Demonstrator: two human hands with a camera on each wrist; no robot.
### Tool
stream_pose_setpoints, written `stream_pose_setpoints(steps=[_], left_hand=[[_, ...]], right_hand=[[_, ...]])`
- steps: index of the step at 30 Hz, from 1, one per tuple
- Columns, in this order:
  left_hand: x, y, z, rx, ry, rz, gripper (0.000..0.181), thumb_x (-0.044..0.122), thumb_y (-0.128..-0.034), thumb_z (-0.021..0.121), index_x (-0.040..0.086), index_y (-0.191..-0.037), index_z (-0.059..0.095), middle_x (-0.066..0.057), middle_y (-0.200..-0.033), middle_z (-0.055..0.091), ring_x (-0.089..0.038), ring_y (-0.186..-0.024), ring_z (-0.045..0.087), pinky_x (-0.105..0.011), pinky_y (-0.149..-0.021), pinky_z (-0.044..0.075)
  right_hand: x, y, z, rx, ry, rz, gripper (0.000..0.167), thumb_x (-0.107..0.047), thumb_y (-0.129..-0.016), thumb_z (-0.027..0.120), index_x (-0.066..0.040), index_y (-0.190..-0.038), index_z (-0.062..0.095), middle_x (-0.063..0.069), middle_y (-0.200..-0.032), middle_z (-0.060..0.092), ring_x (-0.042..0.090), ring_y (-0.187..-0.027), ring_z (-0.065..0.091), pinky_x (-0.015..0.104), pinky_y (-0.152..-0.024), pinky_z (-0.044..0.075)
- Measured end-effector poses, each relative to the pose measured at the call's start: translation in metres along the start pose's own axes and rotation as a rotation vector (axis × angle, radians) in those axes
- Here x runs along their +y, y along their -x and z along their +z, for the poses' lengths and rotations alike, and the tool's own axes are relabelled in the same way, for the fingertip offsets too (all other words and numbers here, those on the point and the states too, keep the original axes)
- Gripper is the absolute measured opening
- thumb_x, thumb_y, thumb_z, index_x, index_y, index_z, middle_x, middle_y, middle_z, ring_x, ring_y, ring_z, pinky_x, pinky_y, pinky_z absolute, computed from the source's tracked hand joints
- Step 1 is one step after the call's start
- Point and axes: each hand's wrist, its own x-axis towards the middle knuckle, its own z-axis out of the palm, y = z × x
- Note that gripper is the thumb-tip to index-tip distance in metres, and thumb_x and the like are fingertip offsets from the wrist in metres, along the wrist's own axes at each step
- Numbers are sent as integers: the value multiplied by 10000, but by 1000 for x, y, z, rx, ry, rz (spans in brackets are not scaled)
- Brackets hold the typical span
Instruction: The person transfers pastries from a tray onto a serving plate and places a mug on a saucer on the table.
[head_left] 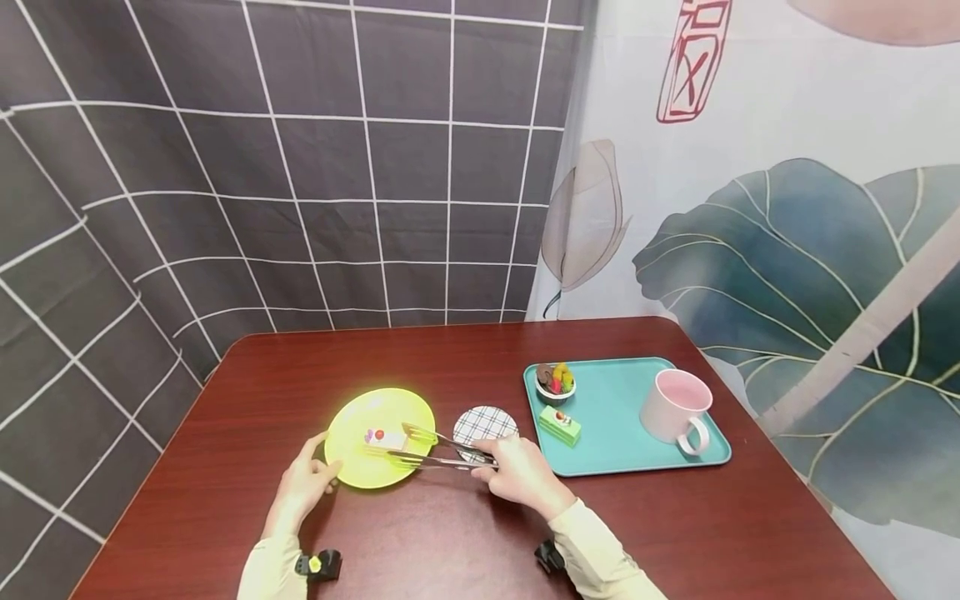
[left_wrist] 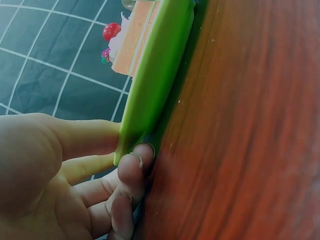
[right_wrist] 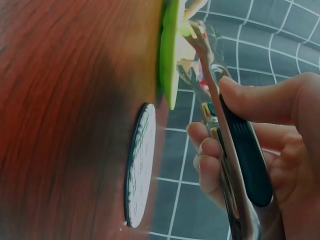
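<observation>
Right hand [head_left: 521,475] grips a pair of fork-tipped metal tongs [right_wrist: 247,155], thumb on the black pad and fingers curled round the far side, the arms somewhat apart. Left hand [head_left: 300,483] pinches the near-left rim of a yellow-green plate [head_left: 352,418], thumb above, fingers beneath. On that plate sits a small cake slice [head_left: 381,439] topped with a red cherry, the tong tips reaching over the plate close around it; whether they press on it I cannot tell. So the slice is on the plate, but the tongs are not yet clear of it. Just beside lies a checked coaster [head_left: 486,423]. Farther right, a green cake [head_left: 559,426], a fruit-filled cup [head_left: 555,384] and a pink mug [head_left: 662,414] remain on the blue tray [head_left: 611,454].
</observation>
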Motion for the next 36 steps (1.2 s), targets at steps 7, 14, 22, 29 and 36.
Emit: stream_pose_setpoints(steps=[7,14,22,29,36], left_hand=[[0,0,1,6,-1,9,594,102,-901,585,8,-1434,340,-12,-639,596,-117,-587,541,-276,-639,418],[2,-1,1,4,-8,5,592,119,-913,590,25,-1440,337,-15,-656,607,-119,-603,546,-281,-649,413],[1,1,0,-5,-17,-1,588,124,-919,592,27,-1439,335,-12,-647,593,-127,-608,533,-278,-641,400],[1,2,1,-5,-21,2,590,119,-916,587,26,-1439,332,-13,-644,592,-130,-605,532,-287,-648,395],[-1,0,2,-4,-23,-6,592,117,-919,588,26,-1443,328,-8,-650,597,-121,-603,537,-276,-633,400]], right_hand=[[2,9,-3,26,-27,27,318,-235,-780,760,-114,-1071,715,49,-888,744,212,-736,679,358,-626,501],[7,20,-8,85,-103,34,297,-211,-770,775,-92,-1036,717,61,-823,728,151,-659,626,298,-584,463],[13,33,-13,64,-219,123,341,-216,-827,731,-56,-1127,698,79,-995,739,174,-809,669,310,-702,506],[28,45,-15,65,-264,163,333,-244,-880,678,-75,-1167,678,69,-1058,725,165,-891,671,320,-783,513],[40,58,-19,111,-288,229,266,-212,-857,702,-133,-1111,693,-25,-919,707,32,-735,544,234,-685,447]])
